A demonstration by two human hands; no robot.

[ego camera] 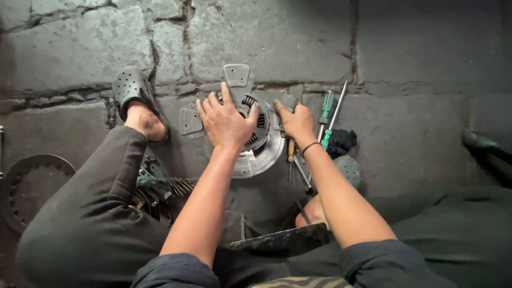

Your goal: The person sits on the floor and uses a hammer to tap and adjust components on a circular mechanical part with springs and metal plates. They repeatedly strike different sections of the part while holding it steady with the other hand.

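On the cracked stone floor (80, 48), left hand (225, 121) lies spread and right hand (296, 121) clamps on the clutch disc (261, 154).

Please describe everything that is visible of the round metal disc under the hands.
The metal disc lies flat on the stone floor between the person's feet. It looks like worn grey steel, with coil springs around its hub and flat grey pads projecting from its rim. The left hand rests spread over its centre; the right hand presses a pad at its right edge. Screwdrivers lie just beside it.
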